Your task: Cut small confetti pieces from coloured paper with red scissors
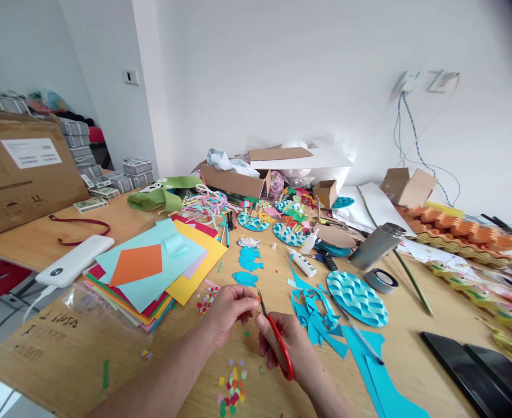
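Observation:
My right hand (284, 342) grips a pair of red-handled scissors (278, 335), blades pointing up and away from me. Close to the blade tips, my left hand (230, 307) is closed in a pinch on a tiny orange bit of paper (258, 298), mostly covered by the fingertips. Just beyond the hands lie blue paper fish (244, 278), drawn in dark outline. Coloured paper dots (232, 392) are scattered on the table below my hands, and a heap of red and white dots (207, 299) sits left of my left hand. Blue paper scraps (314, 316) lie to the right.
Coloured paper sheets (136, 264) and a white power bank (75, 259) are at left. Toward the right stand a glue bottle (303, 263), a wavy blue oval (357, 298), a tape roll (381, 280), a metal flask (378, 245) and black phones (465, 368). Boxes (234, 179) line the wall.

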The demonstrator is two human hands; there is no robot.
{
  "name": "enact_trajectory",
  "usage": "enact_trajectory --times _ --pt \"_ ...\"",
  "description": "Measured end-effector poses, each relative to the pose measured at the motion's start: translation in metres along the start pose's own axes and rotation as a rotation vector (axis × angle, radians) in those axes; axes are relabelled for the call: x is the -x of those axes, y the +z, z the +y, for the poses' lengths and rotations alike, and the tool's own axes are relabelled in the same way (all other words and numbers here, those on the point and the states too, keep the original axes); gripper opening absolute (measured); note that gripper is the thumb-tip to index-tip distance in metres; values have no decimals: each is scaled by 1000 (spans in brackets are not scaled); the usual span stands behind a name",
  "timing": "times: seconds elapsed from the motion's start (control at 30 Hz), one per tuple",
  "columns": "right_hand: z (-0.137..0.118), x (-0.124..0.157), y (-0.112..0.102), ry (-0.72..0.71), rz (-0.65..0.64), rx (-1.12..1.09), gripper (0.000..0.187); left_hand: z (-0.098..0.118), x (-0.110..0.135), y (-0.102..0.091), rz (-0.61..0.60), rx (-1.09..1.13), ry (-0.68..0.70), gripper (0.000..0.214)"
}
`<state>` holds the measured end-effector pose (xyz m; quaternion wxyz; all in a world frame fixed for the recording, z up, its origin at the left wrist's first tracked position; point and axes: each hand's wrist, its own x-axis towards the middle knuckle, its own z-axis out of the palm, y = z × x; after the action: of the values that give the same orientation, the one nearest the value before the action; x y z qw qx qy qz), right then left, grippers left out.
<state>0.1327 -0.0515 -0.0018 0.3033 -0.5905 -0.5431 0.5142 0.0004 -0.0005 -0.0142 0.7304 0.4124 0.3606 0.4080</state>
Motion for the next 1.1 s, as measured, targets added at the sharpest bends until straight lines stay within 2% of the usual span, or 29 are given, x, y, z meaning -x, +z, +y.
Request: enact_trajectory --times 0.37,0.5,0.57,0.73,0.8,0.9,1.1 --pt "0 1 0 7 -1 19 44 1 -1 -3 4 -10 10 9" --pt "1 1 -1 12 -5 23 45 3 -1 -2 20 57 1 14" --pt "2 1 -1 16 -1 20 46 3 -1 -3 15 149 -58 17" --pt "0 0 -1 26 24 -6 46 2 -5 -8 -14 375 -362 30" --pt "-3 0 -1 40 30 -16 48 3 -5 -9 -61 412 -417 36" --pt "-5 1 -1 53 44 -23 50 4 -4 -7 -118 454 -395 39" --pt "-6 1 -1 45 83 -49 53 3 0 -3 -79 533 -228 40"
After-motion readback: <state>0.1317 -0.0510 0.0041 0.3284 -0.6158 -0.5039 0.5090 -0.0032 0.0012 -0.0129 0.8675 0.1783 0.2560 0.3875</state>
